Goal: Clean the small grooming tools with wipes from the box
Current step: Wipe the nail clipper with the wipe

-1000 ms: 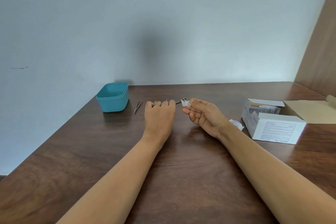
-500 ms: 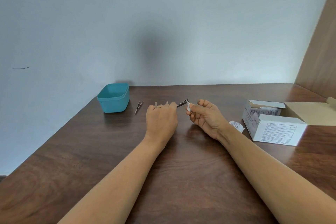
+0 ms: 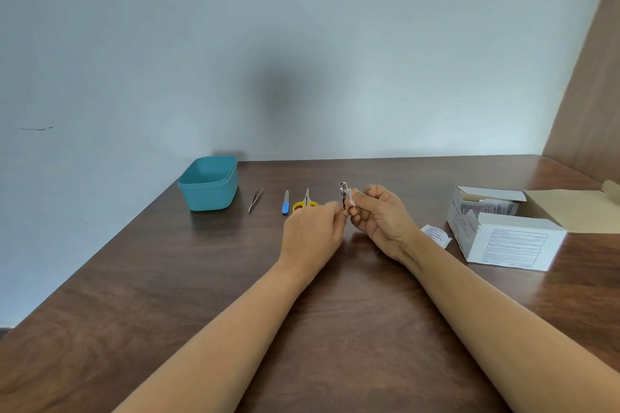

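i see the nail clipper (image 3: 343,194) upright between both hands above the table (image 3: 167,278), left hand (image 3: 312,233) pinching its lower end. right hand (image 3: 382,220) presses a small wipe (image 3: 351,199) against it, box (image 3: 503,231) well to the right.

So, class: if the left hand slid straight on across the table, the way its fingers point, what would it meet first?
Most likely the nail clipper that the left hand is already pinching, with the right hand and its wipe just beyond. Depth is hard to judge from this one view.
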Motion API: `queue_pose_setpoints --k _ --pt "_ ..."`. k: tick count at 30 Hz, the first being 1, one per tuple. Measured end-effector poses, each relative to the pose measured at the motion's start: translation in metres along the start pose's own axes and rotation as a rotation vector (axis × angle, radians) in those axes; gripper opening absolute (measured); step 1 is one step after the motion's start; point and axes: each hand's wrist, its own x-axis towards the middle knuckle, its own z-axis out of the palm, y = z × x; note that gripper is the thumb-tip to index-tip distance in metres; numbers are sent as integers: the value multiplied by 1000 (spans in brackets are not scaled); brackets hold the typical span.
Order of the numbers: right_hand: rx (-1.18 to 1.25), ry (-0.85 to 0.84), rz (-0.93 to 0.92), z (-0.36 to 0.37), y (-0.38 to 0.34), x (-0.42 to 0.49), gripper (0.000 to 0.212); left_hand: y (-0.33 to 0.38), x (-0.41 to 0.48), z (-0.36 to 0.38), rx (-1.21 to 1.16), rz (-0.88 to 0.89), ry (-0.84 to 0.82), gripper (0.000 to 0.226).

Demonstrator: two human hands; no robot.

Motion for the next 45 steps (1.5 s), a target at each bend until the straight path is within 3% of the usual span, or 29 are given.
queue_pose_setpoints --k 4,9,15,23,39,45 --pt "21 -14 -18 -1 -1 0 31 -5 2 -4 -370 -81 -148 25" --pt "5 -16 -9 -1 0 0 31 -6 4 -12 -716 -223 -58 22" --pt "-122 -78 -4 1 2 -2 30 -8 7 -18 -1100 -393 -99 20" --pt "-193 -96 -6 4 1 -3 30 0 8 -19 -1235 -521 -76 11" --pt "-288 -138 -30 5 3 -5 33 2 9 -21 -1356 -678 -40 16" --pt "-277 -111 -32 3 5 -3 34 -2 13 -24 -1515 -799 28 16"
